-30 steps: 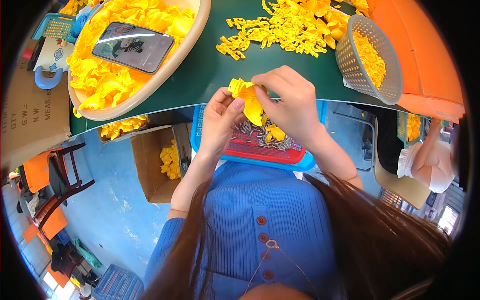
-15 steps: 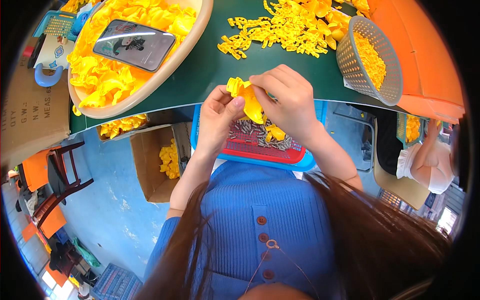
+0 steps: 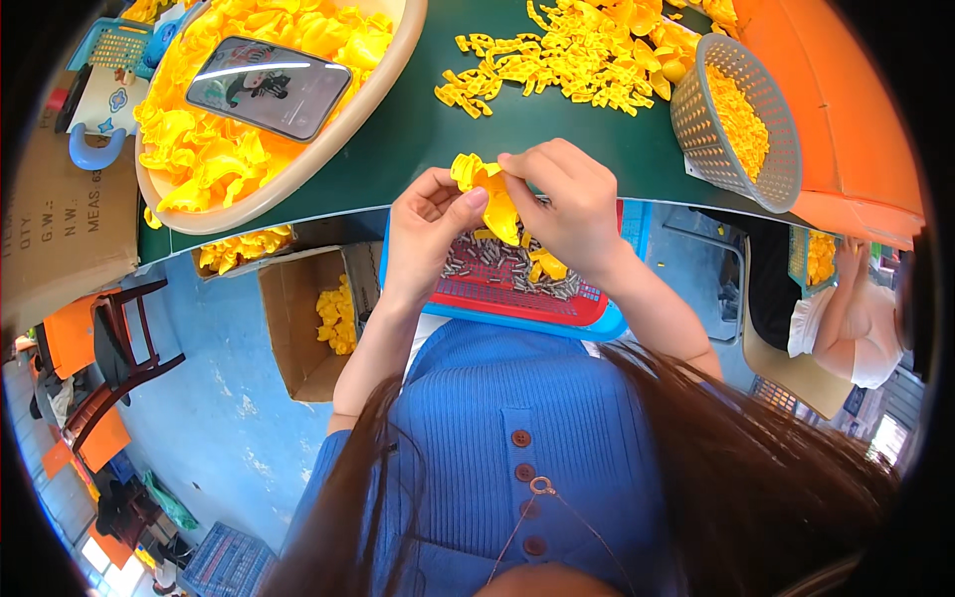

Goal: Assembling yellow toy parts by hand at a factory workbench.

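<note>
Between my two hands is a curved yellow plastic part (image 3: 497, 204), held up over the table's near edge. My left hand (image 3: 430, 224) grips its left side with thumb and bent fingers. At its upper right, the fingers of my right hand (image 3: 567, 199) are pinched against the part; whether a smaller piece sits in them is hidden. Below the hands a red basket (image 3: 468, 296) rests in a blue tray (image 3: 609, 323). Small silvery metal cylinders (image 3: 557, 287) and a few yellow pieces (image 3: 545, 265) lie in the basket.
A beige basin (image 3: 393, 80) of yellow parts carries a phone (image 3: 269, 88). Small yellow pieces (image 3: 557, 60) are heaped on the green table (image 3: 448, 139), left of a grey basket (image 3: 696, 129). A cardboard box (image 3: 298, 328) stands below; another person (image 3: 846, 318) sits at right.
Both hands stay on the yellow part, with my right hand shifted slightly left and the part tilted a little. At the right, the other person's arm has moved.
</note>
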Demonstrator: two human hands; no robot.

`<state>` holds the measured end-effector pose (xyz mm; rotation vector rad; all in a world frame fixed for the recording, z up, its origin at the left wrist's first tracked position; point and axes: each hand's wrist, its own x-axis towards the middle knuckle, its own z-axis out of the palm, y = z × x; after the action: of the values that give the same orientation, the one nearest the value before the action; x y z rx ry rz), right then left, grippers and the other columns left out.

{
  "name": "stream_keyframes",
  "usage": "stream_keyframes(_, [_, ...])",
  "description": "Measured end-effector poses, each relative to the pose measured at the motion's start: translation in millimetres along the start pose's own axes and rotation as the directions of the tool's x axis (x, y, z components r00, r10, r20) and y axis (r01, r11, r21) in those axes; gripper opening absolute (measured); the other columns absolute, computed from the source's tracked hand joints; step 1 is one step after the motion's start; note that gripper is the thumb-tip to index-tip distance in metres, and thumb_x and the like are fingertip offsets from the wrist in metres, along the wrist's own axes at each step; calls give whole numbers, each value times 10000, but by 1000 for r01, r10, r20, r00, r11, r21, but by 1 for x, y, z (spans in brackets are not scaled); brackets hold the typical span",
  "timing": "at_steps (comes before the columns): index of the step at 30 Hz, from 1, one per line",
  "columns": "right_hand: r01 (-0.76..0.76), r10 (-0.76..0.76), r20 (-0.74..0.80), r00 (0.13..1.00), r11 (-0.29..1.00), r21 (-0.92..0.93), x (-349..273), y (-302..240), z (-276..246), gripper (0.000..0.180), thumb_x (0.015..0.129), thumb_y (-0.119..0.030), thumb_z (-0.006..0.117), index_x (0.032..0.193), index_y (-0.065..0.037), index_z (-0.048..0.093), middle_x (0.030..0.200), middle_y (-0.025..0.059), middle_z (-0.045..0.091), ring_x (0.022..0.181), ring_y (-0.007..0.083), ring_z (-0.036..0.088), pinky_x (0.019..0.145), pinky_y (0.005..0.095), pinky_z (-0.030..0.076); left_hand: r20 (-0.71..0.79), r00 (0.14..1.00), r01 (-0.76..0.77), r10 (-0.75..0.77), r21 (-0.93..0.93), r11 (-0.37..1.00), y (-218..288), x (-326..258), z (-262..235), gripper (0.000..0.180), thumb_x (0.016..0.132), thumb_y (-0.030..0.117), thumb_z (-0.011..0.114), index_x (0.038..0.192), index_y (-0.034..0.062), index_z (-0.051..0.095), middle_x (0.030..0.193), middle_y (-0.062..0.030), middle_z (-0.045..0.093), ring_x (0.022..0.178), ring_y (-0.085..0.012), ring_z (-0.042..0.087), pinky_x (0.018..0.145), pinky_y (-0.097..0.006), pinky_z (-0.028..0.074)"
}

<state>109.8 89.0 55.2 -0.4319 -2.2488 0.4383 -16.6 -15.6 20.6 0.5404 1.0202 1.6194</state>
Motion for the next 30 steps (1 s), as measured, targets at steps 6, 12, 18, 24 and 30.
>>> stream_keyframes(6, [-99, 96, 35, 995, 992, 77, -3, 3, 3, 118, 667, 52, 657, 762, 3, 609, 675, 94, 584, 621, 238, 594, 536, 308, 466, -38, 997, -70, 74, 91, 993, -7, -3, 1, 237, 828, 109, 651, 997, -23, 551, 927, -66, 614, 860, -99, 582, 779, -231, 495])
stream_keyframes(12, [-205, 197, 61, 979, 964, 172, -7, 3, 3, 114, 665, 65, 646, 753, 10, 601, 682, 104, 580, 626, 241, 596, 543, 306, 471, -18, 993, -113, 118, 172, 979, -6, -5, 1, 270, 816, 68, 656, 1042, -40, 554, 939, -74, 610, 875, -106, 579, 797, -240, 488])
stream_keyframes(18, [-86, 86, -4, 996, 993, 79, -16, 3, 9, 109, 656, 71, 643, 744, 28, 594, 675, 104, 578, 600, 215, 588, 533, 289, 476, -12, 994, -99, 104, 221, 970, -11, -6, -2, 319, 814, 62, 656, 1091, -51, 546, 980, -86, 610, 892, -118, 581, 809, -245, 491])
stream_keyframes(24, [-246, 246, 13, 969, 963, 114, -15, 10, 7, 79, 676, 64, 628, 739, 31, 594, 675, 106, 580, 601, 202, 593, 533, 291, 485, -4, 993, -116, 121, 239, 964, -14, -5, 10, 450, 814, 45, 646, 1214, -50, 465, 1105, -122, 571, 1013, -169, 564, 869, -283, 483])
stream_keyframes(30, [-254, 238, 142, 961, 961, 109, -13, 10, -2, 82, 727, -13, 667, 788, 24, 627, 696, 99, 597, 647, 216, 617, 577, 279, 496, 4, 993, -118, 119, 140, 983, -16, -5, 8, 496, 846, -12, 572, 1302, -54, 381, 1205, -170, 529, 1098, -189, 529, 919, -295, 445])
